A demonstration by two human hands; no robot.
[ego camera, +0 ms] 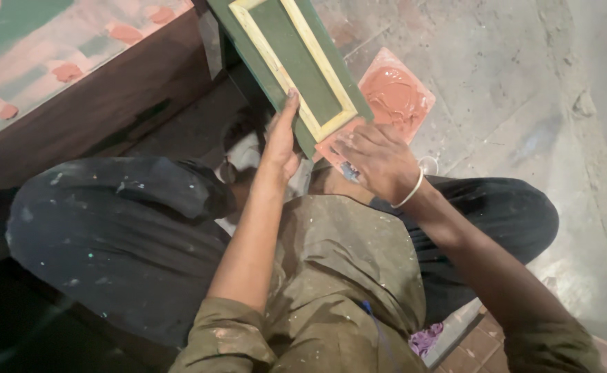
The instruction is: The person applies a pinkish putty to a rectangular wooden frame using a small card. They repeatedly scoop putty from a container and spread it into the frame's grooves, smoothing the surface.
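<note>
green panel (296, 65): top cut off | right-hand tool (348, 170): mostly hidden

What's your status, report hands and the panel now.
Left hand gripping green panel at its lower edge. Right hand at panel's lower corner, pressing a small tool; tool mostly hidden. Tile of reddish putty on floor behind. Nothing blocking.
</note>
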